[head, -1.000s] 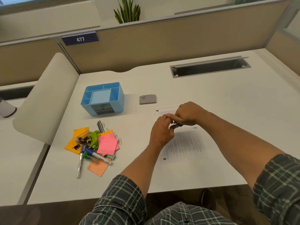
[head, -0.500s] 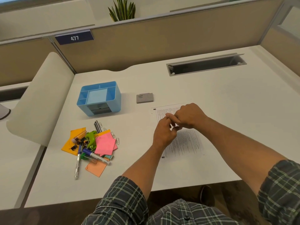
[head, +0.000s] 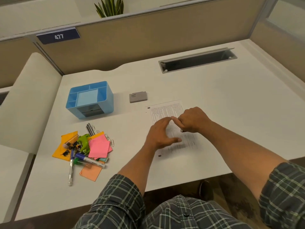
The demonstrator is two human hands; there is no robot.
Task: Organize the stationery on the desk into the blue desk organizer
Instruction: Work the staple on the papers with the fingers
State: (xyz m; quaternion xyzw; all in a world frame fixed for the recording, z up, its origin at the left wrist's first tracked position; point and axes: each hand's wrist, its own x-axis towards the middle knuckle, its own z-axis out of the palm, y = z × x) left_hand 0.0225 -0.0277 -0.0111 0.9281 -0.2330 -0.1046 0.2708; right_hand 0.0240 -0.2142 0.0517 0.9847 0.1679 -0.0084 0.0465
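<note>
The blue desk organizer [head: 90, 100] sits with bare compartments. Left hand [head: 160, 135] spread apart; right hand [head: 193, 119] curled around something small, unidentifiable.

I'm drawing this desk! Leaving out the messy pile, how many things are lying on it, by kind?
Organizer: 1
Grey box: 1
Sheet: 1
Total: 3
The right hand also hides a small dark thing, too covered to name, so it is not counted.
</note>
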